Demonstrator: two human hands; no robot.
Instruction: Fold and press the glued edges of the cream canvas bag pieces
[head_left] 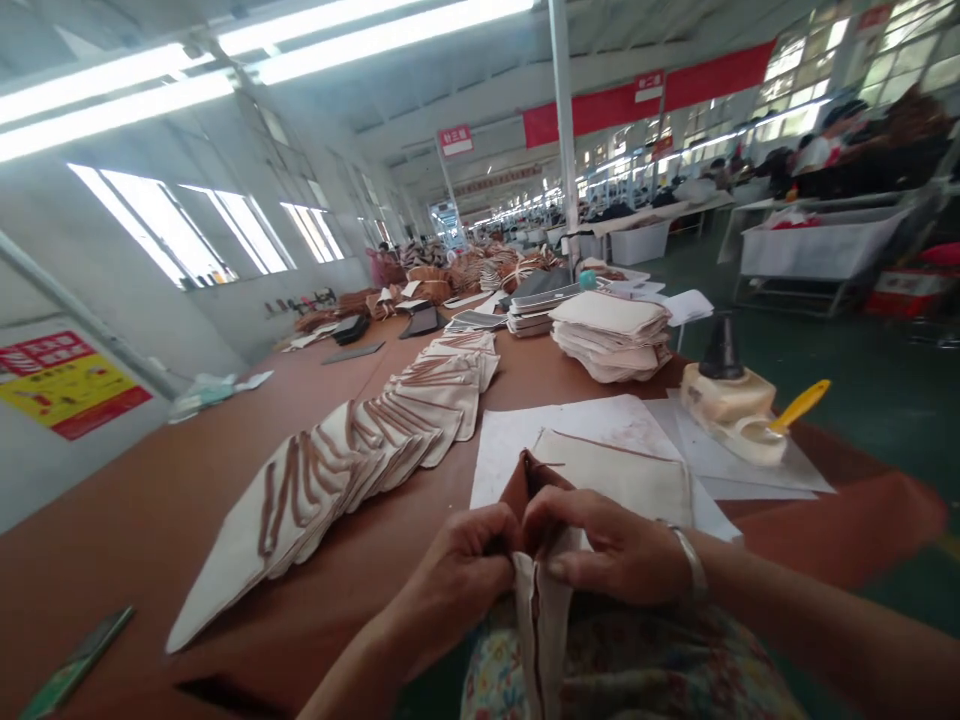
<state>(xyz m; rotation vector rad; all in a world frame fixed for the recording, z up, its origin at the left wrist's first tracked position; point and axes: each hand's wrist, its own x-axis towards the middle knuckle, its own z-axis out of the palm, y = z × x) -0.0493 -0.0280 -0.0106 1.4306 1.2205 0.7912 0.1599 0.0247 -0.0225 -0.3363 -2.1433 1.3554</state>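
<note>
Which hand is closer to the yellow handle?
Right: the right hand is below and left of the yellow handle; the left hand is also below, but farther left.

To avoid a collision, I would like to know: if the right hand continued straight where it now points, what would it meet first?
The right hand would probably meet the left hand first, across the brown and white piece they hold; depth between them is unclear.

Held pc (553,612) in front of paper sheet (504,450) on tbl (172,490); row of pcs (330,475) L of sheet, stack (611,335) behind, tub (701,395) w/ brush (802,404) R.
</note>
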